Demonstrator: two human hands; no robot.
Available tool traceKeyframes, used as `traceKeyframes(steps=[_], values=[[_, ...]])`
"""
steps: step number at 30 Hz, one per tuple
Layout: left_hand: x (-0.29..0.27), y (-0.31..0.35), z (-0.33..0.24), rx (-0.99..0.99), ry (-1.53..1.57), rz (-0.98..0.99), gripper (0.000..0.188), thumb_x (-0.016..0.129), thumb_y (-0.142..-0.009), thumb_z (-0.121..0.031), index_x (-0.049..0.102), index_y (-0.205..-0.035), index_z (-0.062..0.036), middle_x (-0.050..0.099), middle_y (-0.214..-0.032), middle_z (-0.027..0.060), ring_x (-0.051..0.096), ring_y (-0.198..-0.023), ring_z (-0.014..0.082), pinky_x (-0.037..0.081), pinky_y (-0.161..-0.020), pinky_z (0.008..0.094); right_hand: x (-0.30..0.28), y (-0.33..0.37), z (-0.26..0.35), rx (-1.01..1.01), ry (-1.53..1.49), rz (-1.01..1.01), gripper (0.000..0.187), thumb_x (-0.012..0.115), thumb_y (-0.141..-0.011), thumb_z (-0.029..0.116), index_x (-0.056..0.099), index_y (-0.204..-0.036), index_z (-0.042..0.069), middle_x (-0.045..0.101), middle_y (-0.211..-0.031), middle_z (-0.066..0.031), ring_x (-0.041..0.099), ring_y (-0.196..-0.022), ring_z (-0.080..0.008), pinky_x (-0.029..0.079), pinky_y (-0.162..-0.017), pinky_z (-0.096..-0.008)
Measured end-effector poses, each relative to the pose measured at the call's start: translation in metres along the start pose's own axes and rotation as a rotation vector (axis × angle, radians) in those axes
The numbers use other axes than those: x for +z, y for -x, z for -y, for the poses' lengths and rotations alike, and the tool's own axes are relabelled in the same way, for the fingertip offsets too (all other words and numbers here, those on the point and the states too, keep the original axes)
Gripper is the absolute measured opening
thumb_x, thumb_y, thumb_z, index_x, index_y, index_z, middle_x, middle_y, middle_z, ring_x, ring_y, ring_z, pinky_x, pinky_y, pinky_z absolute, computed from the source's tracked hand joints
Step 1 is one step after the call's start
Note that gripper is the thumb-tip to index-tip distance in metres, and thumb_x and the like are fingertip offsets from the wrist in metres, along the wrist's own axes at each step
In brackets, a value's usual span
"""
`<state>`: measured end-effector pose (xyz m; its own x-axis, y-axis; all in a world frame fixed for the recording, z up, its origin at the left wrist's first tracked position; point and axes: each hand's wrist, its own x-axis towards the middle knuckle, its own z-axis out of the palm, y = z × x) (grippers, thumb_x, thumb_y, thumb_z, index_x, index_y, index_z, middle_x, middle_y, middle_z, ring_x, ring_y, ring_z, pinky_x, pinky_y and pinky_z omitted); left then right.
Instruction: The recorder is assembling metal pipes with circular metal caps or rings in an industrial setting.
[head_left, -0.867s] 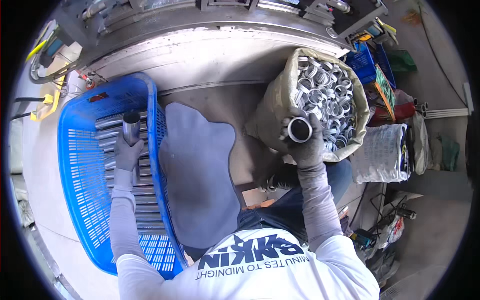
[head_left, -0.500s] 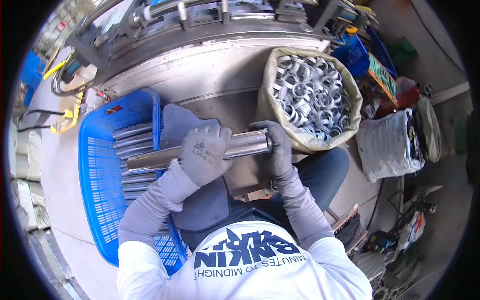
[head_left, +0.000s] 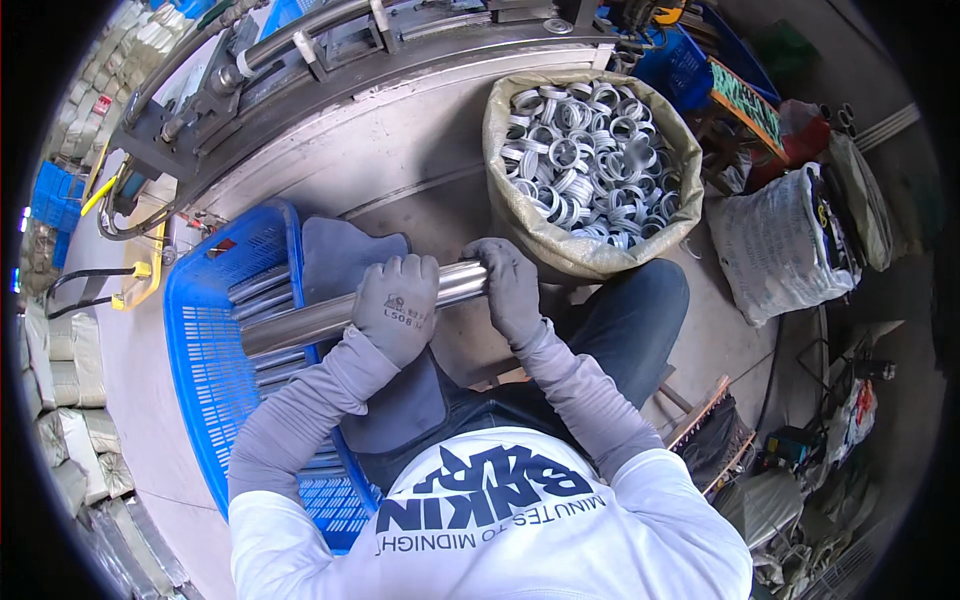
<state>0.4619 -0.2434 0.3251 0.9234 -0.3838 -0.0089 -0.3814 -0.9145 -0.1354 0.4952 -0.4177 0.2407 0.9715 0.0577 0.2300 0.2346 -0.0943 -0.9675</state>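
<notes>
I see a long steel tube (head_left: 320,312), round, smooth and shiny, lying almost level across the middle of the frame, a little left of centre. Its left end reaches over the blue plastic crate (head_left: 205,400), its right end is covered by a glove. My left hand (head_left: 397,305), in a grey knitted glove, is wrapped over the middle of the tube, fingers curled down around it. My right hand (head_left: 510,285), in the same kind of glove, closes over the right end of the tube; I cannot tell if something is between the palm and the tube end.

The crate has slotted walls and holds more tubes (head_left: 262,290) of the same kind, laid side by side. A grey cloth (head_left: 345,255) lies on my lap under the tube. In the upper right of centre stands an open woven sack (head_left: 560,245), beige and rough, full of short metal rings (head_left: 585,150), bright and round. To the right of it is a closed white woven bag (head_left: 775,245). At the top of the frame a grey metal machine frame (head_left: 330,50) curves across. The floor (head_left: 410,165) is bare grey concrete
</notes>
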Motion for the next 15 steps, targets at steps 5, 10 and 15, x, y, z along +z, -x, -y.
traceKeyframes(steps=[5,10,15], values=[[0.008,0.000,0.000,-0.017,-0.038,0.023,0.046,0.085,-0.071,-0.031,0.059,-0.105,-0.0110,0.064,-0.095,0.0063,0.067,-0.092,0.0229,0.051,-0.081,0.0397,0.006,0.001,0.000,0.293,-0.089,-0.014,0.033,0.047,-0.106,0.020,0.072,-0.100,-0.001,0.070,-0.095,-0.0110,0.067,-0.087,-0.0190,0.053,-0.083,-0.0328],[-0.012,0.008,-0.008,0.156,0.049,-0.233,0.064,0.087,-0.071,-0.025,0.061,-0.125,-0.0049,0.066,-0.103,0.0125,0.066,-0.098,0.0264,0.051,-0.091,0.0434,-0.008,-0.001,-0.026,0.122,-0.160,-0.008,0.023,0.054,-0.100,0.014,0.071,-0.109,0.000,0.073,-0.097,-0.0122,0.069,-0.088,-0.0213,0.055,-0.082,-0.0329],[0.020,0.077,-0.014,-0.294,1.458,-0.199,0.057,0.085,-0.085,-0.022,0.061,-0.133,-0.0019,0.066,-0.124,0.0101,0.063,-0.112,0.0167,0.052,-0.095,0.0311,-0.039,-0.019,0.001,-0.224,0.403,0.022,0.029,0.066,-0.088,0.001,0.068,-0.117,0.000,0.075,-0.103,-0.0133,0.072,-0.094,-0.0245,0.056,-0.086,-0.0341]])
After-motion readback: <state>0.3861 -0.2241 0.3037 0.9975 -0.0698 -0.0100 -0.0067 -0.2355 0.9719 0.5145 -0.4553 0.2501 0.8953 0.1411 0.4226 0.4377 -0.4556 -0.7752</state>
